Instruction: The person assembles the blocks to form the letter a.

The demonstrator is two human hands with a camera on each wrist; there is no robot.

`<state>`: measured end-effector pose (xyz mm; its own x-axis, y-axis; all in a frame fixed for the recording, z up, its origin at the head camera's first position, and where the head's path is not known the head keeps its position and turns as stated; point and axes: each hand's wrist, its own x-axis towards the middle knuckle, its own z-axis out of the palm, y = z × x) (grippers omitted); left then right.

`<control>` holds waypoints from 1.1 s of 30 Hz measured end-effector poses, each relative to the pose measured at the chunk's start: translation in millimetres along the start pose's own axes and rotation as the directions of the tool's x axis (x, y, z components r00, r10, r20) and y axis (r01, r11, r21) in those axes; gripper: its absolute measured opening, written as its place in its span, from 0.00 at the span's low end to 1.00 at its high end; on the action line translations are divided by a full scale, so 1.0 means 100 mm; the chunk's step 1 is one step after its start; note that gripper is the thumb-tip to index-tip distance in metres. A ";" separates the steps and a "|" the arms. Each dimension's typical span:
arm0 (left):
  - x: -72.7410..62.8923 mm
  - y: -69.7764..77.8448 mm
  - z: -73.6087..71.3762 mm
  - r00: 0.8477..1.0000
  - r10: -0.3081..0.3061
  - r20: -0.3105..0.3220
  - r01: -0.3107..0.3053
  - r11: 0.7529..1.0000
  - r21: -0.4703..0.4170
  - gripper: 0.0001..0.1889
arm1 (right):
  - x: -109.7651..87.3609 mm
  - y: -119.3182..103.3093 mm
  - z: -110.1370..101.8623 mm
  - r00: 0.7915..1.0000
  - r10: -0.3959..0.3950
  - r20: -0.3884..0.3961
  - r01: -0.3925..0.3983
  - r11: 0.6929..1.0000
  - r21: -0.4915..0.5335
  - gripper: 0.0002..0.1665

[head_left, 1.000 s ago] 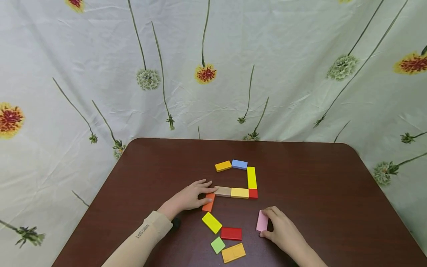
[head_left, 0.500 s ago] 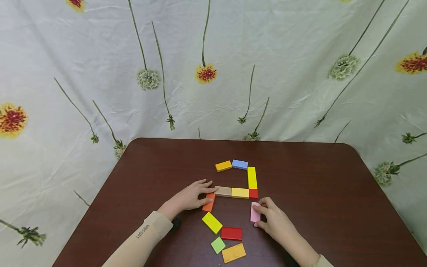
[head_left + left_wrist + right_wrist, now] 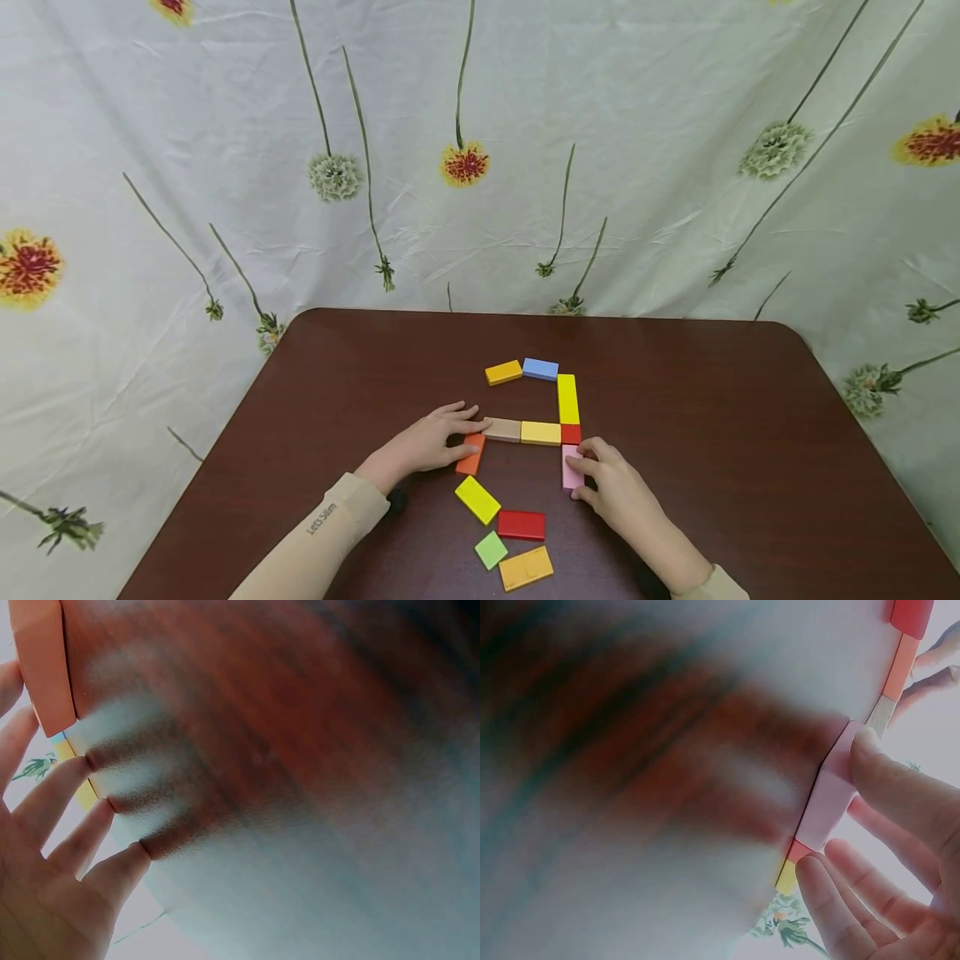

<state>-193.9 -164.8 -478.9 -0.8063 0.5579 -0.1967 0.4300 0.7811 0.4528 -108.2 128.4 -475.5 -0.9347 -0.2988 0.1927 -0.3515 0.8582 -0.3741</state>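
Observation:
My right hand pinches a pink block between thumb and fingers, seen close in the right wrist view as a pink block. The pink block's far end lies right at a small red block. My left hand rests on the table with its fingers spread and fairly straight. Its thumb and a finger touch an orange block, which also shows as an orange block in the left wrist view. A tan block lies at the left fingertips, followed by a pale yellow block.
A yellow block, a blue block and an amber block curve across the far side. Nearer lie a yellow block, a red block, a green block and a light orange block. A flowered cloth hangs behind.
My right hand has slid the pink block left and away from me, up to the small red block. The left hand has stayed in place at the orange block.

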 end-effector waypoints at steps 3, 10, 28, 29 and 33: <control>0.01 0.00 0.00 1.000 0.000 0.003 0.000 1.000 0.006 0.27 | 0.01 0.00 0.01 1.000 -0.011 -0.005 0.011 1.000 -0.015 0.24; 0.02 -0.01 0.00 1.000 0.001 0.007 -0.001 1.000 0.003 0.28 | 0.03 0.01 0.02 1.000 -0.017 -0.011 0.016 0.999 -0.040 0.25; 0.03 -0.02 0.01 1.000 0.006 0.008 -0.006 1.000 0.005 0.27 | 0.02 -0.06 0.01 0.998 -0.051 -0.034 0.051 0.999 -0.011 0.26; 0.03 -0.02 0.01 1.000 0.005 0.009 -0.005 1.000 0.006 0.27 | 0.02 -0.08 0.00 0.997 -0.066 -0.040 0.065 0.998 -0.013 0.26; 0.02 -0.02 0.00 1.000 0.009 0.010 -0.009 1.000 0.010 0.27 | 0.02 -0.18 -0.03 0.990 -0.132 -0.043 0.132 0.991 -0.011 0.22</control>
<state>-196.2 -164.8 -480.3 -0.7985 0.5673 -0.2014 0.4410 0.7790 0.4457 -103.5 113.2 -465.7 -0.8768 -0.3917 0.2789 -0.4711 0.8157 -0.3356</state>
